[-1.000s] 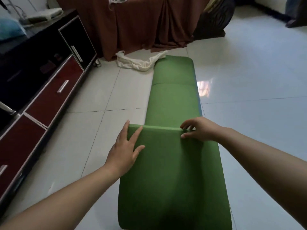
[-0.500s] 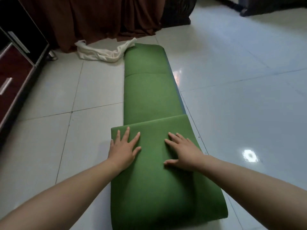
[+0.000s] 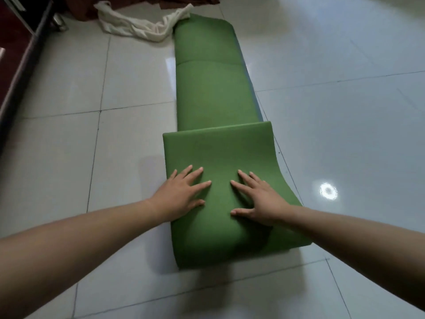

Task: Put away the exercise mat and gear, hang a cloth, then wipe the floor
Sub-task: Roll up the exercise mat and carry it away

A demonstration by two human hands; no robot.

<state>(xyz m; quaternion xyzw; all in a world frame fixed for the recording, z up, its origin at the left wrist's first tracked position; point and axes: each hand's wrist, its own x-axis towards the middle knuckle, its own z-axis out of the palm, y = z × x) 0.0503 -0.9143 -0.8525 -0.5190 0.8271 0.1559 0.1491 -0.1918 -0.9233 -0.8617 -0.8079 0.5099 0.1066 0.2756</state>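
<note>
A long green exercise mat [image 3: 212,88] lies on the tiled floor, running away from me. Its near end is folded over onto itself, and the folded flap's edge lies across the strip about halfway up. My left hand [image 3: 181,194] presses flat on the left side of the folded part, fingers spread. My right hand [image 3: 257,199] presses flat on the right side, fingers straight. A crumpled white cloth [image 3: 138,26] lies on the floor at the mat's far left corner.
A dark cabinet with red fronts [image 3: 16,49] runs along the left edge. Brown curtain fabric [image 3: 184,0] hangs at the top. Glossy white floor tiles [image 3: 345,134] stretch to the right with a light glare spot.
The right hand let go of the folded edge and both hands slid back toward me, pressing the flap flat. The view tilted further down.
</note>
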